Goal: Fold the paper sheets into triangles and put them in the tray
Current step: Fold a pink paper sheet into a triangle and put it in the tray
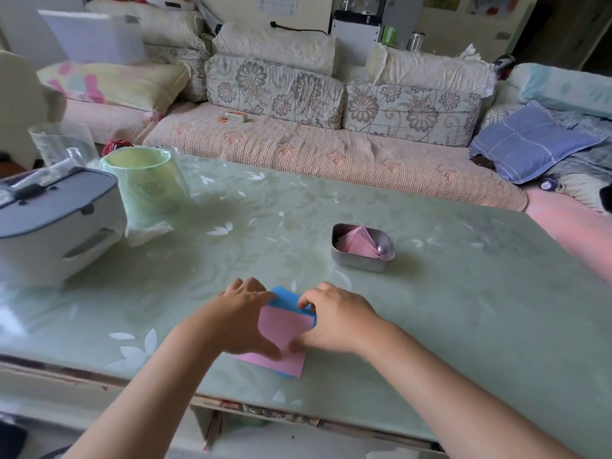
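One pink sheet [286, 326] lying near front edge of surface [430, 309], seen from head view. Left hand [243, 313] resting open, fingers spread, thumb pressing sheet flat, probably stopping it from sliding. Right hand [334, 318] arching over sheet's right side, fingers bent, tips touching far edge; pinching or merely touching, cannot tell. Blue sheet [286, 298] peeking out underneath. Metal tray [364, 265] sitting apart, farther back and right, already holding folded pink triangles [356, 243].
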A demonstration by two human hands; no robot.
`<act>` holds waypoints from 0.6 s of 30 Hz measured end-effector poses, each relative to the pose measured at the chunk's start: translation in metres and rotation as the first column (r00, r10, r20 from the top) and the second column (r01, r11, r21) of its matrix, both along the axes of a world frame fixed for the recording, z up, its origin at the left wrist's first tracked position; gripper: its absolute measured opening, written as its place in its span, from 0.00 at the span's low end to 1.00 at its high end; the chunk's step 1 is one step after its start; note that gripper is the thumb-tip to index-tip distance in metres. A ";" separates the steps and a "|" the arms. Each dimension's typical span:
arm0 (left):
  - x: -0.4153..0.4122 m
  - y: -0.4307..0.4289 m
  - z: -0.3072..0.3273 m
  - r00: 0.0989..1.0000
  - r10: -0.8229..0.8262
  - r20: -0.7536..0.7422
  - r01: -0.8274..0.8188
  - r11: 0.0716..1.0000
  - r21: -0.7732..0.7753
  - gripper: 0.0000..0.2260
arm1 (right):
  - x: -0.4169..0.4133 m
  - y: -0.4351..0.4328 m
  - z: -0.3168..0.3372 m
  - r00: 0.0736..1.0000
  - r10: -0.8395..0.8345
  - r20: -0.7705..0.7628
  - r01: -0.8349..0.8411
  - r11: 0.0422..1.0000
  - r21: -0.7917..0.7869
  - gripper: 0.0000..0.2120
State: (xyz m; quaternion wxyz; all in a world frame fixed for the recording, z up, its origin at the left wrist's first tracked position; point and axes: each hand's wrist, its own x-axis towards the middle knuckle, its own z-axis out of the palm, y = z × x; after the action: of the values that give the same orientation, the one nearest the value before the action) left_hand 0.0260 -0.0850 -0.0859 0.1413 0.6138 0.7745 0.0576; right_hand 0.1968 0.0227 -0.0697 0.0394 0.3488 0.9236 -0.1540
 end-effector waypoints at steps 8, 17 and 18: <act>0.001 0.001 0.002 0.999 0.018 0.039 -0.019 1.000 0.023 0.40 | -0.006 -0.003 -0.008 0.986 -0.140 -0.086 0.118 0.969 -0.218 0.18; -0.003 0.017 0.006 0.990 0.088 0.108 -0.101 0.988 0.119 0.30 | -0.002 0.008 -0.009 0.849 -0.364 -0.382 0.237 0.910 -0.341 0.06; -0.002 0.020 0.007 0.984 0.105 0.146 -0.125 0.982 0.140 0.30 | 0.000 0.011 -0.007 0.826 -0.385 -0.412 0.235 0.899 -0.369 0.07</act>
State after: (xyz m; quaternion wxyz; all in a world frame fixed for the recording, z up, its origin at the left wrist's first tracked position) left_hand 0.0235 -0.0654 -0.0786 0.1450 0.5713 0.7907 0.1656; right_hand 0.1972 0.0337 -0.0768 -0.1609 0.4369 0.7999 -0.3787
